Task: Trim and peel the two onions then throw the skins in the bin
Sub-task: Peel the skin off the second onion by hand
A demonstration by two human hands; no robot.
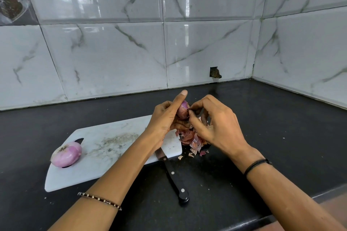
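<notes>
The black bench runs back from the chopping board to a marble-tiled wall. To the right of the board it reaches a second tiled wall, which meets the first in a corner. Bare dark top lies behind the board, to its right and in front of it. The bench's front edge shows in front of the board, towards the right.

The white chopping board lies at an angle, with grey scuffs across its middle. A black-handled knife lies at the board's right front corner, its blade on the board under the left forearm and its handle out on the bench.

A peeled onion rests on the board's left end, over the handle slot. It is glossy pink-purple with a pale root end. A heap of skins, red-brown and pale, sits on the bench just off the board's right edge, with a few scraps in front of it.

The second onion is held in the air above the board's right end. It is bare purple on top and brown-skinned lower down. The left hand grips it from the left, with the index finger straight up. The right hand has its fingers curled and pinches skin at the onion's side.
</notes>
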